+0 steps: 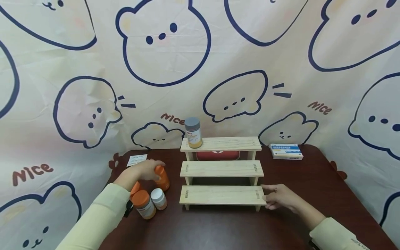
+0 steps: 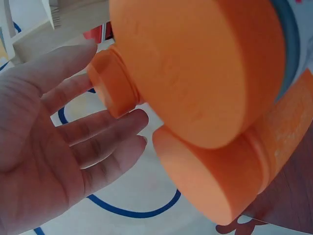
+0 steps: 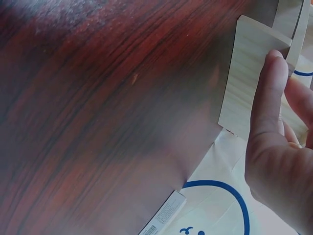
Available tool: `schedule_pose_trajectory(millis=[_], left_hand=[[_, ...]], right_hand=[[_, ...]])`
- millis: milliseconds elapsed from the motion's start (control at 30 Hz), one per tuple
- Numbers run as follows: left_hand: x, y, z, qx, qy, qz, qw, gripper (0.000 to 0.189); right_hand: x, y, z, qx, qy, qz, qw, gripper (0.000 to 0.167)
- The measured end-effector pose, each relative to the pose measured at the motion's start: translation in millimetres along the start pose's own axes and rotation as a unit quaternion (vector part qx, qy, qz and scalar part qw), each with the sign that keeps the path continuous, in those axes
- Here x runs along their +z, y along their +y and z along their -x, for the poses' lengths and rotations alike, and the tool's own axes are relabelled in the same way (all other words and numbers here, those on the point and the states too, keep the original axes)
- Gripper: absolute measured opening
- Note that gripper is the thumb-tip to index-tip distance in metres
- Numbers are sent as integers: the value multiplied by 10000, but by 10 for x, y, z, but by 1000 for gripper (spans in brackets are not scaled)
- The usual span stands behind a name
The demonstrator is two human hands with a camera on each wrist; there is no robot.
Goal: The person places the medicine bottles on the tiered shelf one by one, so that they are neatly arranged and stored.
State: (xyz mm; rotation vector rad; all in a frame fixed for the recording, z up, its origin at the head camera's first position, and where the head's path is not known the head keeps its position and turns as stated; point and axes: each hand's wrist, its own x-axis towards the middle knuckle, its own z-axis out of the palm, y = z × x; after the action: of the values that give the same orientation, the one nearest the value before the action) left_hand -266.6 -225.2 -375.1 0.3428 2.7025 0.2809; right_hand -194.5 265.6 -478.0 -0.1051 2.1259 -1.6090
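My left hand (image 1: 147, 170) reaches over the far orange bottle (image 1: 162, 178) left of the rack. In the left wrist view, its fingers are extended and spread, with thumb and index finger beside that bottle's orange cap (image 2: 113, 82). Nearer stand an orange-capped jar (image 1: 145, 205), a small white bottle (image 1: 159, 199) and another orange container (image 1: 135, 189), partly hidden by the arm. My right hand (image 1: 279, 197) holds the right end of the lowest step of a three-step wooden rack (image 1: 222, 195). Its fingers lie against the end board (image 3: 244, 73) in the right wrist view.
A grey-capped jar (image 1: 193, 132) stands on the top step's left end. Behind the rack lies a red case (image 1: 217, 156). A blue-and-white box (image 1: 285, 151) sits at the table's back right, and a white card (image 1: 136, 159) at back left. Printed cloth (image 1: 237, 62) hangs behind.
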Motion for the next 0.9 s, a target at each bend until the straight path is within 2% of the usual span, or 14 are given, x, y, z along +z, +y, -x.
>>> schedule_pose_trajectory(millis=[167,367,567,733,900], left_hand=[[20,-3,-85,153,204,-139,9996,54],[60,-59,-155,-23,254,-4,9997,52],[71,-87,-129,287,580,-89,9979,47],[-108,-30,8,489,1115,-96,9925,50],[-404,197,219,843,1396,-131,9865,51]], right_hand=[[-22,26,1,-26,47,4,10000,69],[-26,65,-17,-138,-26,-77,9999,69],[-15,71,-25,-193,5,63,9998,68],[-4,56,-31,-167,-60,64,9998,69],[-16,43,-17,-131,0,84,9999,68]])
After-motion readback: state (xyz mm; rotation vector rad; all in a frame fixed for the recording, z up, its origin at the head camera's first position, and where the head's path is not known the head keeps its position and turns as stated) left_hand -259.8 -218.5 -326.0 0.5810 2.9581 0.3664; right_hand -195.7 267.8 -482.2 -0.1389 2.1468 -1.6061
